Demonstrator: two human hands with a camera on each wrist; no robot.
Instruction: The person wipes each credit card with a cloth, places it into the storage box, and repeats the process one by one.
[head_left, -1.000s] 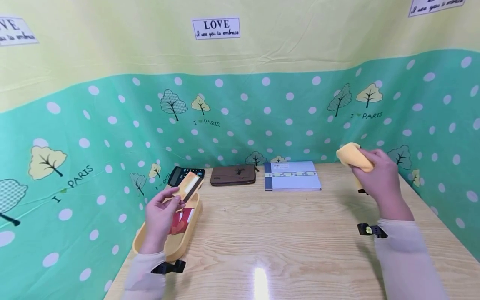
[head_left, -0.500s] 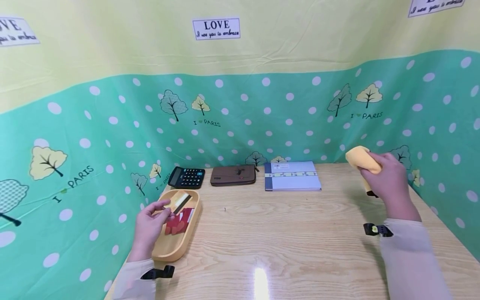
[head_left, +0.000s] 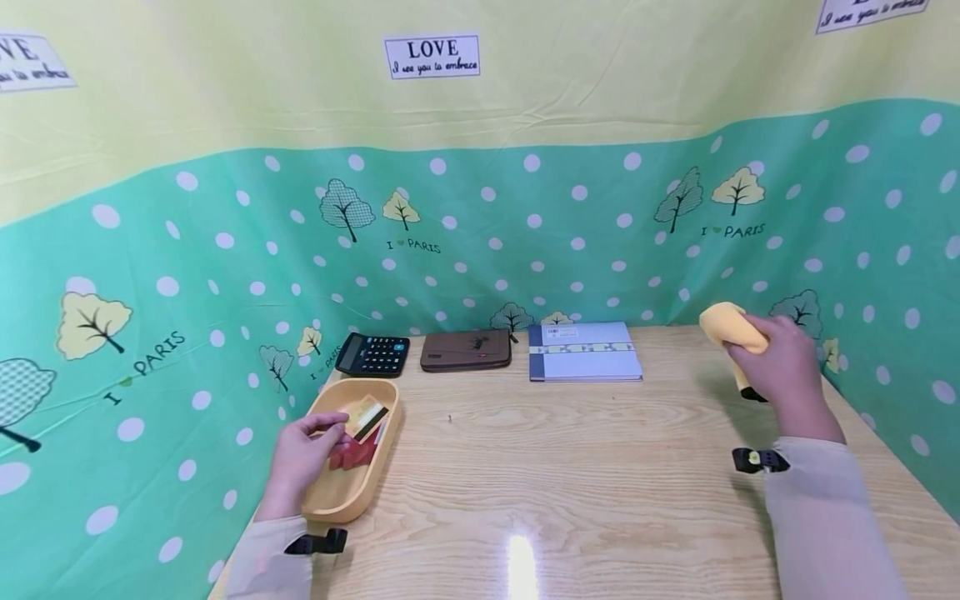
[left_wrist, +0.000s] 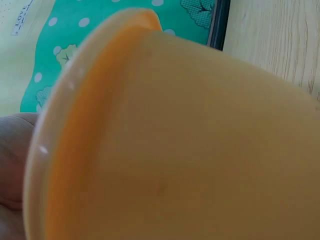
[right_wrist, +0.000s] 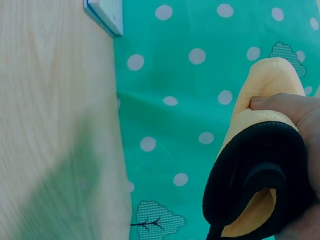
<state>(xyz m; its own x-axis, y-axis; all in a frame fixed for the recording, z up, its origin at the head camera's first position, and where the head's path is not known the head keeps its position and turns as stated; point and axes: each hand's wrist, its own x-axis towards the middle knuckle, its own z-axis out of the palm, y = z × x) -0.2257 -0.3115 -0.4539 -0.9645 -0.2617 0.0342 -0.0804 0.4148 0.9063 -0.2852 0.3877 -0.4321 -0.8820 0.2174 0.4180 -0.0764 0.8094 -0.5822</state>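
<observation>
A gold bank card [head_left: 367,419] with a dark stripe is pinched at its near edge between the thumb and fingers of my left hand [head_left: 298,460], over a yellow oval tray [head_left: 367,492]. Whether the card touches the tray floor, I cannot tell. Below it in the tray lies a red item [head_left: 351,455], partly covered. In the left wrist view the tray's outer wall [left_wrist: 200,125] hides most of the hand. At the right, my right hand [head_left: 783,367] grips a folded yellow cloth [head_left: 735,327] with black edging [right_wrist: 260,145], raised above the table.
Along the back curtain stand a black calculator [head_left: 373,356], a brown zip wallet [head_left: 466,350] and a pale blue notebook or folder [head_left: 585,352]. Green dotted curtain borders the wooden table [head_left: 540,458] at the back and both sides.
My left hand has come down and a little left, lowering the card into the tray area and uncovering the calculator. The right hand with the cloth has shifted slightly right and down.
</observation>
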